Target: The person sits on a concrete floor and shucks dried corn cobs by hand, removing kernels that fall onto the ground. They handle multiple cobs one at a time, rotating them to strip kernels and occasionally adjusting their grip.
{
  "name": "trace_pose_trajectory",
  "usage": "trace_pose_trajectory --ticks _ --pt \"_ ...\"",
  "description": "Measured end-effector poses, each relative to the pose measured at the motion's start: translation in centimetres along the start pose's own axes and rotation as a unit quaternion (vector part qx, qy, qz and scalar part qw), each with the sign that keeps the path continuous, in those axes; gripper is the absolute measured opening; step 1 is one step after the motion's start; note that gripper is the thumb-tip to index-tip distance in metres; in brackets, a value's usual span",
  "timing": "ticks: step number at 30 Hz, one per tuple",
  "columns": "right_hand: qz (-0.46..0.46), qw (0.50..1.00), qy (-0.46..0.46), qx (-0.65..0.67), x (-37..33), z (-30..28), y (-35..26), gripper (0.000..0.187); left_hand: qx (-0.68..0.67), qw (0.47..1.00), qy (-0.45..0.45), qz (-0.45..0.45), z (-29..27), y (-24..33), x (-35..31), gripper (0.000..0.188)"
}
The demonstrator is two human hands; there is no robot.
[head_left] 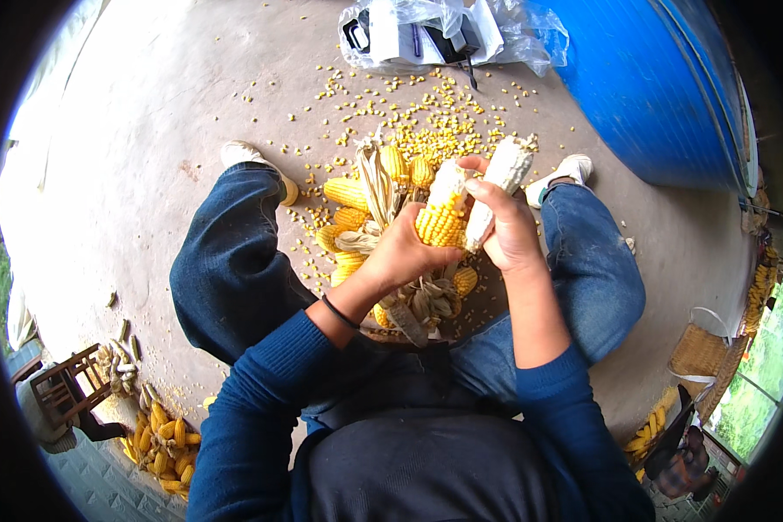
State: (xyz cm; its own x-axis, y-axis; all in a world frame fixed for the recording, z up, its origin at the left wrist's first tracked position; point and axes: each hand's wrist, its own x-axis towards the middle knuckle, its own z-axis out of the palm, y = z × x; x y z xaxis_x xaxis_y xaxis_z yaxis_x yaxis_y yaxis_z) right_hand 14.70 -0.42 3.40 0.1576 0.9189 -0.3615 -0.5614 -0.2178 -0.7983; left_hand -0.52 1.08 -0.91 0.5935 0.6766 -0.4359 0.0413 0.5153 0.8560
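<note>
- In the head view, the only one, take the cob pile point(351, 219) between your legs as the landmark; it lies within short reach of both hands, which is probably why you sit around it.
- Your left hand point(411, 248) is clamped on the lower part of a half-bare cob point(441, 224), held above the right part of the cob pile. Its top is pale and stripped, its lower part still yellow; gripping low seems meant to leave the top free and the cob steady.
- Your right hand point(509, 226) is clamped on a white cob point(506, 174), also above the pile's right part. It leans close against the half-bare cob, your thumb reaching across, likely so that its rough side can bear on the kernels; whether the two cobs touch all along, you cannot tell from here.
- Dry husks point(376, 178) stick up out of the cob pile, perhaps left on as handles or simply not pulled off.
- Loose kernels point(444, 135) lie thickest just beyond the pile, spread over bare floor, perhaps so they can be gathered easily.
- Your left shoe point(242, 155) and right shoe point(574, 168) stand wide on either side of the pile, apparently leaving your hands room.
- A blue container point(644, 87) stands well apart, beyond the pile and to its right.
</note>
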Motion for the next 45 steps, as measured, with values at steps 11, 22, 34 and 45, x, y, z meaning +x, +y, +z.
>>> trace_pose_trajectory --ticks 11,22,34,45 --pt "-0.126 0.966 0.107 -0.200 1.1 -0.8 5.5 0.020 0.015 0.998 -0.034 -0.047 0.3 1.3 -0.2 0.043" --pt "-0.175 0.935 0.086 -0.298 1.1 -0.2 5.7 0.022 0.524 0.841 0.081 0.107 0.5 0.8 -0.3 0.040" --pt "0.028 0.998 -0.027 -0.048 -0.1 1.3 1.0 0.045 0.494 0.851 0.091 0.151 0.2 0.9 -0.5 0.047" --pt "0.032 0.986 0.055 -0.152 0.2 -1.9 2.3 0.028 0.069 0.981 -0.167 -0.073 -2.8 4.0 -2.7 0.056"
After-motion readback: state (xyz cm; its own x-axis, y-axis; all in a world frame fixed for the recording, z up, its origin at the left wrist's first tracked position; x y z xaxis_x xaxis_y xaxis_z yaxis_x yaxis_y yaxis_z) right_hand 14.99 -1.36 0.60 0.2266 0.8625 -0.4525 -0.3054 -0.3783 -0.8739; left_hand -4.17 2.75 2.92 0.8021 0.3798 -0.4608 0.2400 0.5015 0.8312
